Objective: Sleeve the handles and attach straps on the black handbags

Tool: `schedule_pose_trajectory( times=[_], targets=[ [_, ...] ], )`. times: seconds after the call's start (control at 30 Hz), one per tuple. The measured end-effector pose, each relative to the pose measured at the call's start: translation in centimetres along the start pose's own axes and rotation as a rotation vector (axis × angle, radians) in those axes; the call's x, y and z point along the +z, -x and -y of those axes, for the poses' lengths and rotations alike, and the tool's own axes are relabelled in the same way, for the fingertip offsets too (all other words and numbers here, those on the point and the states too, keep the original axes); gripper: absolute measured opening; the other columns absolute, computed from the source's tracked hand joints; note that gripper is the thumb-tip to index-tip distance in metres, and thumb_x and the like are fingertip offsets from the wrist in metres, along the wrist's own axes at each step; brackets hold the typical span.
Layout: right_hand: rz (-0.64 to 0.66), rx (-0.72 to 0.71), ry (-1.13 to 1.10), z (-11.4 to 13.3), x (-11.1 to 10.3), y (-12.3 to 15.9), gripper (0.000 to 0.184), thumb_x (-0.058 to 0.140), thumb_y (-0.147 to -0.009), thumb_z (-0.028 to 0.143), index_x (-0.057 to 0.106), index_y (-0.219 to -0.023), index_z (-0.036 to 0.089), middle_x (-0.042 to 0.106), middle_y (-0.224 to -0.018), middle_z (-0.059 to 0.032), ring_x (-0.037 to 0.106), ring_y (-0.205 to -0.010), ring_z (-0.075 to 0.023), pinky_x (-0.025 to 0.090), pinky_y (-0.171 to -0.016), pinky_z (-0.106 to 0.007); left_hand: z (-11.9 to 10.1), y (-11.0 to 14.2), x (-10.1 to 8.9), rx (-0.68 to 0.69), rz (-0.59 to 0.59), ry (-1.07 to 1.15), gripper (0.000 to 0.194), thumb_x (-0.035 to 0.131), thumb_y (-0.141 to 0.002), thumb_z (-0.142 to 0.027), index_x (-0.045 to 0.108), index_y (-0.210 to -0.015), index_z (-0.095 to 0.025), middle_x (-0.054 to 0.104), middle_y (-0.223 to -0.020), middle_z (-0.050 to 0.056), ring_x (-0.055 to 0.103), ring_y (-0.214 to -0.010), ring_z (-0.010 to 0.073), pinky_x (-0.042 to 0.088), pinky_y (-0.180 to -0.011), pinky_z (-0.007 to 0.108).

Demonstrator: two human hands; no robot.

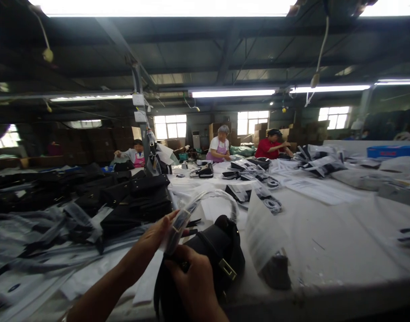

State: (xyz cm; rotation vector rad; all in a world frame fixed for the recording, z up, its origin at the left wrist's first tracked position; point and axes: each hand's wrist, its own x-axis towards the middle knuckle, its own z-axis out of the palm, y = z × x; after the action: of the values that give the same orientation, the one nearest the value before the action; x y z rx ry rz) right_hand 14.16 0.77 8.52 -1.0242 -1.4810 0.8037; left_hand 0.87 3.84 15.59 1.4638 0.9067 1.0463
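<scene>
Dim workshop, metal roof, fluorescent tubes [233,93] across the top of frame, bright windows [170,127] and stacked cartons [100,143] in bkgd. Three co-workers mid-frame: one w/ pink apron [138,161] left of centre, one in white top + pinkish apron [218,153] at centre, one in red top [268,149] right of centre.

White-covered counter [332,241] fills most of the lower half. Black bag [221,243] w/ gold-tone clasp [228,269] is bottom centre, tilted, on the near part of the counter. L hand [160,235], coming in from lower left, holds a plastic-wrapped strap [180,226] just above the bag; clear wrap arcs from there to the right, behind the bag. R hand [196,277], bottom centre, is closed on the bag's near-left edge, thumb + index right by the strap's lower end; exact pinch pt. partly hidden.

Pile of black bags [138,197] at left, loose clear plastic [80,221] in front of it. Just right of the held bag: translucent sheet [263,232] standing up, w/ dark grey piece [276,271] at its foot. More wrapped black pcs. [321,163] upper right on counter, near a blue box [393,151] at R edge.
</scene>
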Motion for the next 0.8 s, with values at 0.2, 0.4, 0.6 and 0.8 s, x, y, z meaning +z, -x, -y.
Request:
schedule_pose_trajectory(
  times=[0.2,0.4,0.6,0.8],
  targets=[
    [-0.052,-0.031,-0.041,-0.6,-0.5,0.1,0.012,0.067,-0.082,0.024,0.076,-0.09,0.025,0.078,-0.086,-0.0017,0.073,-0.084,-0.0221,0.052,-0.073,-0.025,0.7,-1.1,2.0,0.14,0.004,-0.244,0.041,0.057,-0.086,-0.056,0.062,-0.073,-0.017,0.057,-0.065,-0.001,0.052,-0.059,0.0132,0.042,-0.056,0.022],
    [-0.022,-0.037,-0.126,-0.4,-0.9,0.0,0.012,0.067,-0.083,0.025,0.076,-0.09,0.026,0.077,-0.087,0.0004,0.073,-0.082,-0.021,0.053,-0.072,-0.025,5.2,1.0,-0.2,0.235,-0.144,-0.363,0.021,0.063,-0.086,-0.041,0.067,-0.095,-0.023,0.07,-0.088,0.001,0.063,-0.087,0.0216,0.049,-0.079,0.026],
    [-0.012,-0.059,-0.151,0.0,-1.9,0.2,0.052,0.064,-0.078,0.01,0.058,-0.128,0.026,0.077,-0.097,-0.0012,0.073,-0.088,-0.0198,0.055,-0.083,-0.029,4.2,1.2,-1.2,0.1,-0.058,-0.294,0.033,0.071,-0.08,-0.042,0.069,-0.106,-0.023,0.074,-0.108,0.006,0.064,-0.108,0.029,0.049,-0.094,0.034],
    [-0.39,-0.114,0.178,-0.9,-7.4,-0.1,0.029,0.052,-0.091,0.026,0.067,-0.116,0.022,0.071,-0.114,-0.0082,0.065,-0.109,-0.0242,0.048,-0.1,-0.038,0.1,-0.8,0.5,0.105,-0.122,-0.141,0.074,0.067,-0.075,-0.062,0.05,-0.136,-0.023,0.07,-0.119,0.011,0.065,-0.109,0.0319,0.052,-0.088,0.038]
  ],
)
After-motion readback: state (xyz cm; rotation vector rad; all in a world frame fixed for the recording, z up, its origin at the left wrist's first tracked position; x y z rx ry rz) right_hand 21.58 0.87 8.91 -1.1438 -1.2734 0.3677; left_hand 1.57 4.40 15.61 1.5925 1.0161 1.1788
